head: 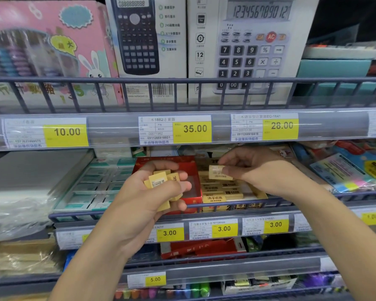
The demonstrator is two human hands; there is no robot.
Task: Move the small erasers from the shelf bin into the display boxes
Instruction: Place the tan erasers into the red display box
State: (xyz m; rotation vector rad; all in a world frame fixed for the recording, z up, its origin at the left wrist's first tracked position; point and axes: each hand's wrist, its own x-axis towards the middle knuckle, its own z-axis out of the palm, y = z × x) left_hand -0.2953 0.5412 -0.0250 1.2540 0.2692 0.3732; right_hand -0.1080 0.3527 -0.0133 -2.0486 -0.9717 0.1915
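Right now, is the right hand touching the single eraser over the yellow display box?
Touching. Head view shows the right hand pinching the single eraser between thumb and fingertips, above the yellow display box.

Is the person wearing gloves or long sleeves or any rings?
No. The left hand and right hand are bare, with no gloves, and no rings show. Both forearms are uncovered down to the picture's bottom edge, so no sleeves show. No watch or bracelet shows on either wrist. The nails look short and plain.
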